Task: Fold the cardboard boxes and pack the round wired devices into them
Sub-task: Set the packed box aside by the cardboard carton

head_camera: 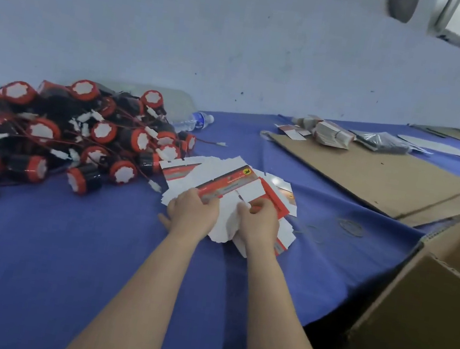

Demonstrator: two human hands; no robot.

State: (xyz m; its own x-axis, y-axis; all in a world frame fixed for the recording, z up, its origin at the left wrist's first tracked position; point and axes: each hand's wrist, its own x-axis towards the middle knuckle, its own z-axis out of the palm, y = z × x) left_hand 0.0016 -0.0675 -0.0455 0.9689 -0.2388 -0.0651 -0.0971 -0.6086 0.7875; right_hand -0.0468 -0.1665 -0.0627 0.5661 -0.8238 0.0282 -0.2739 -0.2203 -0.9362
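Note:
A loose stack of flat red-and-white box blanks (189,178) lies on the blue table cloth in the middle. On top of it is one partly raised red-and-white box blank (236,185). My left hand (191,212) grips its near left edge. My right hand (259,222) pinches a white flap at its near side. A big heap of round black devices with red-and-white caps and red wires (58,136) lies to the left of the blanks, touching their far left corner.
A plastic water bottle (193,121) lies behind the heap. A flat brown cardboard sheet (371,177) and bundled box blanks (330,134) sit at the back right. A large open brown carton (429,308) stands at the table's right edge. The wall runs along the back.

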